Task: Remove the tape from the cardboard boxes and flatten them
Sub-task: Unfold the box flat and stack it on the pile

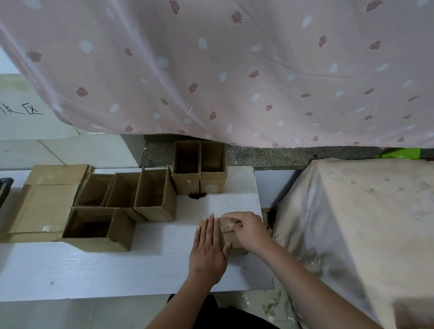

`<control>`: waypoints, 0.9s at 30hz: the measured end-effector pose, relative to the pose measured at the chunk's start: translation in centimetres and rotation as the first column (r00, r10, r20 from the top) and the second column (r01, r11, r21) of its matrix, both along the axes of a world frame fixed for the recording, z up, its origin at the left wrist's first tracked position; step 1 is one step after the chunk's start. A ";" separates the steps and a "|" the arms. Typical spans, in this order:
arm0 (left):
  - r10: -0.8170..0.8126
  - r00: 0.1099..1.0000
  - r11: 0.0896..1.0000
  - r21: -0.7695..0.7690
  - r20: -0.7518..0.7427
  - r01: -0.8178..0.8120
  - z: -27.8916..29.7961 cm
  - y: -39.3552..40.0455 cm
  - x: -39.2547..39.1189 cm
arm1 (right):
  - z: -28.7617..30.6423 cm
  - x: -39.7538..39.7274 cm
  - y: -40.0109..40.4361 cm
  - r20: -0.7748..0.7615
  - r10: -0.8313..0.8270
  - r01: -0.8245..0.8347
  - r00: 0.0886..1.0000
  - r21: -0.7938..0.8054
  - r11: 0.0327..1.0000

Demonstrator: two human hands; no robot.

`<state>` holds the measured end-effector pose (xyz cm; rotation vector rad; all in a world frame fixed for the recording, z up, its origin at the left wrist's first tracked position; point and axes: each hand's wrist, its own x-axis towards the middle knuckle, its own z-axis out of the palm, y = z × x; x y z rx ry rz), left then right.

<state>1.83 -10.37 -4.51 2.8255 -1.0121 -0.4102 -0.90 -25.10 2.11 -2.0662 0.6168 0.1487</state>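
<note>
While we work the small cardboard box (227,236) at the table's (98,272) four o'clock edge, the tape could tear short if pulled too steeply. Our left hand (209,252) presses flat, fingers straight; our right hand (247,230) pinches at the tape seam.

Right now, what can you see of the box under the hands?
The box is small, brown cardboard, closed, lying on the white table near its right edge. A seam runs across its top. The left hand lies flat on its left part, fingers straight. The right hand rests on its far right part, fingertips curled at the top, seemingly picking at tape, though no tape shows clearly. Most of the box is hidden.
</note>
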 end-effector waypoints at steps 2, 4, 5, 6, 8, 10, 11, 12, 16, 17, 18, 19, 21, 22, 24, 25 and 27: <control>-0.010 1.000 1.000 0.007 -0.002 0.010 -0.1 0.0 0.1 | -0.1 -0.1 0.0 0.003 -0.030 0.030 1.000 0.029 0.999; -0.015 1.000 1.000 0.017 -0.005 0.015 -0.2 0.0 0.0 | -0.2 -0.4 -0.1 0.008 -0.073 0.072 0.997 0.095 0.993; -0.014 1.000 1.000 0.017 -0.006 0.014 -0.2 0.0 0.0 | -0.1 -0.5 -0.2 0.012 -0.076 0.074 0.997 0.108 0.991; -0.013 1.000 1.000 0.014 -0.007 0.013 -0.2 0.0 0.0 | -0.1 -0.5 -0.4 0.014 -0.070 0.068 0.997 0.105 0.992; -0.008 1.000 1.000 0.013 -0.006 0.008 -0.2 0.0 0.0 | 0.2 -0.6 -0.7 -0.001 -0.044 0.044 0.999 0.065 0.997; -0.002 1.000 1.000 0.013 -0.003 0.002 -0.3 0.0 0.1 | 0.5 -0.6 -1.1 -0.020 -0.014 0.013 1.000 -0.024 1.000; 0.001 1.000 1.000 0.011 -0.004 -0.001 -0.3 0.0 0.1 | 0.7 -0.7 -1.3 -0.033 -0.010 0.008 0.999 -0.066 0.998; 0.003 1.000 1.000 0.008 -0.006 -0.003 -0.3 0.0 0.1 | 0.8 -0.7 -1.4 -0.043 -0.007 0.003 0.999 -0.088 0.996; 0.001 1.000 1.000 0.000 -0.013 -0.001 -0.3 0.0 0.2 | 1.1 -1.0 -1.5 -0.077 0.015 -0.021 0.997 -0.072 0.997; 0.002 1.000 1.000 0.001 -0.014 -0.002 -0.3 0.0 0.2 | 1.2 -1.1 -1.5 -0.085 0.031 -0.038 0.996 -0.079 0.996; 0.004 1.000 1.000 0.002 -0.015 -0.004 -0.3 0.0 0.2 | 1.2 -1.2 -1.4 -0.095 0.051 -0.060 0.994 -0.092 0.994; 0.006 1.000 1.000 0.004 -0.015 -0.006 -0.3 0.0 0.2 | 1.2 -1.2 -1.3 -0.109 0.069 -0.081 0.992 -0.110 0.991; 0.008 1.000 1.000 0.008 -0.015 -0.008 -0.3 0.0 0.2 | 1.2 -1.0 -0.9 -0.150 0.100 -0.123 0.984 -0.158 0.980; 0.009 1.000 1.000 0.009 -0.015 -0.009 -0.3 0.0 0.2 | 1.3 -0.9 -0.8 -0.171 0.104 -0.135 0.980 -0.176 0.975; 0.006 1.000 1.000 0.012 -0.018 -0.006 -0.3 -0.1 0.2 | 1.4 -0.6 -0.7 -0.203 0.106 -0.147 0.973 -0.201 0.969; 0.005 1.000 1.000 0.013 -0.016 -0.005 -0.3 -0.1 0.2 | 1.5 -0.5 -0.7 -0.215 0.113 -0.160 0.970 -0.218 0.963; 0.003 1.000 1.000 0.018 -0.003 -0.003 -0.3 -0.1 0.2 | 1.5 -0.4 -0.8 -0.240 0.122 -0.182 0.963 -0.248 0.951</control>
